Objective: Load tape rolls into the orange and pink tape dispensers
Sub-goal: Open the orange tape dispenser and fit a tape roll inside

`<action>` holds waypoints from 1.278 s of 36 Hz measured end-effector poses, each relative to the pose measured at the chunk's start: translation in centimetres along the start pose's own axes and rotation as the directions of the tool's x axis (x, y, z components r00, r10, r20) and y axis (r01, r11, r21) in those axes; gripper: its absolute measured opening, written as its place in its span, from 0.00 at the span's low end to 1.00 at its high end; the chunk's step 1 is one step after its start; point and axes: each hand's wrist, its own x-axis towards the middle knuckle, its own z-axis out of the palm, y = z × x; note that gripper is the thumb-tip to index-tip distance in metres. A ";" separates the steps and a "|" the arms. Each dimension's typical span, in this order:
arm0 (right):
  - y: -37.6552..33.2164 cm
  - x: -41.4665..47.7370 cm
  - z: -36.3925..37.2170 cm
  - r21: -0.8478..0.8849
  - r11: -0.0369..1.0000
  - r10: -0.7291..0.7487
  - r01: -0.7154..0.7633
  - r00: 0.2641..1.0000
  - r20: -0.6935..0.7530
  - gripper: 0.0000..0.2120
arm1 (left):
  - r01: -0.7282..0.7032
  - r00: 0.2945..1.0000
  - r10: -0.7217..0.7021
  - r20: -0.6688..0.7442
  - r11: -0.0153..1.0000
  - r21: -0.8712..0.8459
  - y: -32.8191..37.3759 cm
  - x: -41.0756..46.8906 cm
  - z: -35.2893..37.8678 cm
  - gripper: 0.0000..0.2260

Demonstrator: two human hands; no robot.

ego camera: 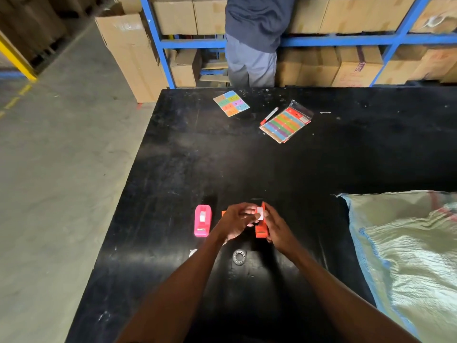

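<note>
— Count, largest first?
— One black counter. One pink dispenser standing left, loaded. One orange dispenser, gripped by right hand. Left hand pinches its white tape roll. One loose roll nearer.

A black bench holds a colourful card, a red pen, a sticker pack and a woven sack.

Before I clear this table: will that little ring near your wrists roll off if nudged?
Probably not while the ring lies flat on the black table; it would likely slide. Set on edge, its round shape could roll. It looks small, so probably light.
</note>
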 end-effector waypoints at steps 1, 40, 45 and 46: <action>-0.3 -0.3 -0.3 -0.003 1.000 -0.014 0.014 1.000 -0.004 0.22 | 0.007 1.000 -0.007 0.002 1.000 0.005 0.0 0.1 0.2 0.15; 2.9 -0.8 -3.8 -0.013 1.000 -0.009 0.008 0.998 -0.057 0.17 | -0.055 0.998 -0.012 0.066 0.443 0.895 -8.2 -2.2 4.8 0.29; 3.0 -1.2 -3.3 0.001 1.000 -0.005 0.005 1.000 -0.029 0.16 | 0.013 0.999 0.039 -0.037 0.482 0.876 -9.3 -3.8 2.1 0.33; 3.1 -1.3 -3.2 0.002 1.000 -0.001 0.001 1.000 -0.025 0.16 | 0.033 0.998 0.026 -0.051 0.470 0.882 -9.6 -4.2 1.8 0.34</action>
